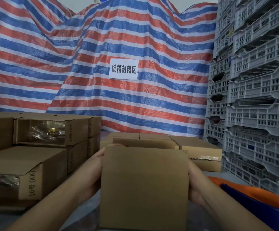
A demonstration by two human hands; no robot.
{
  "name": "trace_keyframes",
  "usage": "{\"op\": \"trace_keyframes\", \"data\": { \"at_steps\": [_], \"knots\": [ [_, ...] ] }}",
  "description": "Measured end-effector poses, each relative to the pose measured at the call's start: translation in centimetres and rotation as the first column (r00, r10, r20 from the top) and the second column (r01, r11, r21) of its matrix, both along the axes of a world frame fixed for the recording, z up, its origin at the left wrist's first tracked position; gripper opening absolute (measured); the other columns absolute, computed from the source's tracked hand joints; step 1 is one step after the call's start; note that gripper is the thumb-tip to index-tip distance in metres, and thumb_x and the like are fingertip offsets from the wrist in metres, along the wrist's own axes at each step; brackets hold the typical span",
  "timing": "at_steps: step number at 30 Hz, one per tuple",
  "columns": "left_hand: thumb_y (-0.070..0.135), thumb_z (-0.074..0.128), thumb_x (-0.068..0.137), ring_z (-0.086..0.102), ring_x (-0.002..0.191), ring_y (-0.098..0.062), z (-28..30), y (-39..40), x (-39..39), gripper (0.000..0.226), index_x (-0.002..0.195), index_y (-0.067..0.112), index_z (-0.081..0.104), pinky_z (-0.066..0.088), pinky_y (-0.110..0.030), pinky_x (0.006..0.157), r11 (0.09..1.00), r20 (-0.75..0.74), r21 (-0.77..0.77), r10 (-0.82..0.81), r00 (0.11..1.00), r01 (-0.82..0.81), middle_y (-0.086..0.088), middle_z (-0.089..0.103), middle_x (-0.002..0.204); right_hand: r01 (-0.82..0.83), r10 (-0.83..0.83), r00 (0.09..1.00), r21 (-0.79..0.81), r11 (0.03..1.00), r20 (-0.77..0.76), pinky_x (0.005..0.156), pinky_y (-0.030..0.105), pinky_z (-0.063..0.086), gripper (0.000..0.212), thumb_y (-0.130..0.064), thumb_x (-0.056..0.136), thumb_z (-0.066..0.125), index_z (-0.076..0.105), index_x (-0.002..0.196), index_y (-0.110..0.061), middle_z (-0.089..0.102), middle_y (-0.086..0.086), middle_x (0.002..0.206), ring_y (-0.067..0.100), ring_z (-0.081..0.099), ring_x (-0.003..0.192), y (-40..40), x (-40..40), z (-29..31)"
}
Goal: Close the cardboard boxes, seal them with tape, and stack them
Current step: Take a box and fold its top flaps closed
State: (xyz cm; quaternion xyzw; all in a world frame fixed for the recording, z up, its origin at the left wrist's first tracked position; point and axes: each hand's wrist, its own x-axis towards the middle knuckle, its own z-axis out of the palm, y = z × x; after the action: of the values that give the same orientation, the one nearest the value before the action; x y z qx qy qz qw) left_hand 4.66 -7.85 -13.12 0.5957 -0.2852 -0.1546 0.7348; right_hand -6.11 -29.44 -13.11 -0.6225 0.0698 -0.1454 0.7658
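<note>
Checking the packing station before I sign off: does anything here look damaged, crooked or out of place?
Mostly tidy. The stacked grey crates at the right sit unevenly, some tilted against each other. The box between the left hand and right hand is still open on top, not yet taped. The sealed boxes at the left look undamaged.

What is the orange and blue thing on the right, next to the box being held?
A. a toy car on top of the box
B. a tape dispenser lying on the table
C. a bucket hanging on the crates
B: the orange and blue tape dispenser lies on the table to the right of the box, which the left hand and right hand grip by its sides.
</note>
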Motion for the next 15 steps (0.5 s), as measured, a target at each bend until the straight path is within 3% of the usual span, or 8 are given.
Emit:
{"op": "trace_keyframes", "data": {
  "at_steps": [2,4,8,9,11,13,15],
  "knots": [
    [0.025,0.061,0.090,0.067,0.063,-0.019,0.2,0.2,-0.2,0.020,0.102,0.016,0.074,0.052,-0.029,0.055,0.999,0.029,0.030,0.018,0.999,-0.019,-0.009,0.070,0.077,-0.032,0.032,0.998,0.007,0.999,0.054,0.053,0.027,0.052,0.027,-0.034,0.076,0.066,0.077,0.066,-0.011,0.070,0.009,0.068,0.019,0.067,0.055,0.1,0.0,-0.1],
    [0.046,0.060,0.083,0.069,0.070,-0.020,0.4,0.5,-0.2,0.036,0.097,0.017,0.077,0.052,-0.031,0.066,0.996,0.062,0.073,0.036,0.997,-0.041,-0.009,0.072,0.084,-0.012,0.011,0.999,0.018,1.000,0.053,0.057,0.030,0.052,0.030,-0.033,0.088,0.063,0.076,0.074,-0.009,0.071,0.011,0.071,0.020,0.068,0.057,-0.6,0.3,-0.4],
    [0.084,0.023,0.079,0.066,0.113,-0.021,1.2,2.1,0.6,0.082,0.114,0.031,0.073,0.055,-0.027,0.085,0.963,0.102,0.098,-0.261,0.960,0.251,-0.007,0.070,0.120,0.033,-0.034,0.999,0.034,0.999,0.031,0.062,0.032,0.049,0.031,-0.033,0.093,0.061,0.075,0.080,-0.008,0.072,0.011,0.074,0.020,0.069,0.058,-0.6,0.4,-0.4],
    [0.087,0.027,0.075,0.063,0.118,-0.022,1.4,2.5,0.7,0.085,0.119,0.029,0.071,0.054,-0.029,0.089,0.951,0.122,0.107,-0.301,0.946,0.289,-0.008,0.068,0.125,0.036,-0.037,0.999,0.048,0.998,0.033,0.063,0.033,0.050,0.032,-0.033,0.092,0.061,0.075,0.078,-0.008,0.072,0.011,0.073,0.020,0.069,0.058,-0.6,0.4,-0.4],
    [0.089,0.056,0.061,0.062,0.119,-0.024,1.4,2.7,0.9,0.087,0.122,0.027,0.069,0.050,-0.036,0.095,0.956,0.139,0.125,-0.281,0.950,0.265,-0.008,0.067,0.127,0.050,-0.053,0.998,0.073,0.996,0.030,0.066,0.034,0.050,0.033,-0.034,0.092,0.061,0.074,0.076,-0.008,0.072,0.011,0.072,0.021,0.068,0.058,-0.7,0.6,-0.5],
    [0.083,0.074,0.048,0.066,0.113,-0.021,1.0,2.4,1.0,0.084,0.115,0.033,0.072,0.050,-0.034,0.090,0.971,0.143,0.160,-0.202,0.969,0.179,-0.005,0.070,0.121,0.041,-0.045,0.998,0.095,0.995,0.035,0.068,0.035,0.050,0.031,-0.033,0.090,0.062,0.073,0.077,-0.008,0.071,0.011,0.072,0.021,0.067,0.058,-0.7,0.8,-0.6],
    [0.075,0.072,0.063,0.069,0.107,-0.020,1.0,2.0,0.9,0.062,0.110,0.034,0.074,0.053,-0.029,0.083,0.973,0.145,0.191,-0.161,0.976,0.132,-0.006,0.072,0.117,0.029,-0.033,0.999,0.109,0.994,0.035,0.065,0.033,0.050,0.027,-0.032,0.081,0.065,0.074,0.074,-0.008,0.070,0.011,0.071,0.021,0.067,0.057,-0.6,0.9,-0.5]
  ]
}}
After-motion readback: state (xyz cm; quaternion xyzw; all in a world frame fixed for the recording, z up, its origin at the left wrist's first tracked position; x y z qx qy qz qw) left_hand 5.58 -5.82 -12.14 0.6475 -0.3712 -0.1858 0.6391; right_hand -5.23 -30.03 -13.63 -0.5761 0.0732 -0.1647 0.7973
